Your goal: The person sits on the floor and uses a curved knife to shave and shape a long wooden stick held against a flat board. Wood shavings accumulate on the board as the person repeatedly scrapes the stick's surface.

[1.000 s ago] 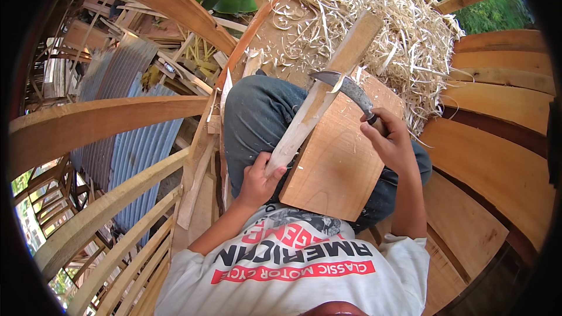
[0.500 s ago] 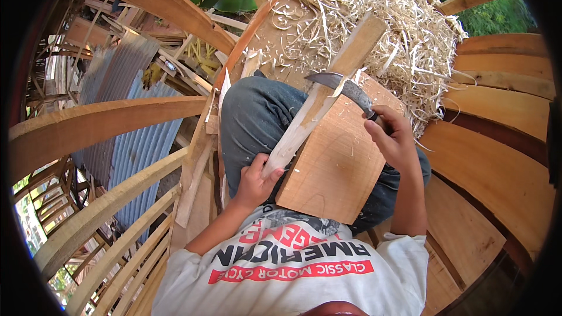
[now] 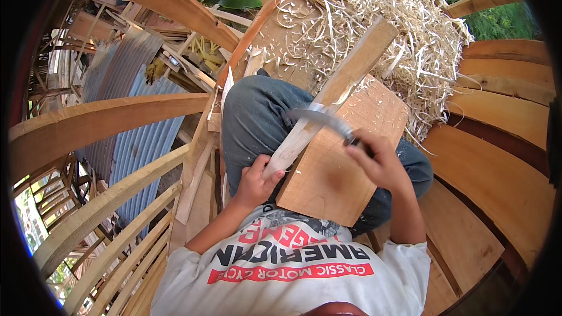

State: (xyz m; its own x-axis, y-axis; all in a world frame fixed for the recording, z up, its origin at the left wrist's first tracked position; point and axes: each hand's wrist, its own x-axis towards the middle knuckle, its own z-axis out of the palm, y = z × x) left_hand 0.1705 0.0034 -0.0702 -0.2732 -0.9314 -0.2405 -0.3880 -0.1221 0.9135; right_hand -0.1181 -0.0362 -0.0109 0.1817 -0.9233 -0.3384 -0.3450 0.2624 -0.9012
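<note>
My left hand point(image 3: 257, 180) is closed round the near end of a long wooden stick point(image 3: 342, 85), which slants away up and to the right. In my right hand point(image 3: 377, 161) is the dark handle of a curved knife point(image 3: 325, 118), its blade smeared by motion. That blade lies across the stick's middle, where a pale curl of wood stands just beyond it. Nearer my left hand the stick's face looks paler and freshly cut. Under the stick, a thick wooden block point(image 3: 336, 178) rests between my legs, leaning against my lap.
Wood shavings point(image 3: 404, 52) are heaped over the boards ahead. Curved wooden ribs point(image 3: 117, 117) rise at the left, and broad planks point(image 3: 492, 175) line the right side. Beyond the left ribs lie corrugated metal sheets point(image 3: 143, 134) and scrap timber.
My right hand has drawn the curved knife along the stick toward me and a little left. My left hand keeps its hold in nearly the same place.
</note>
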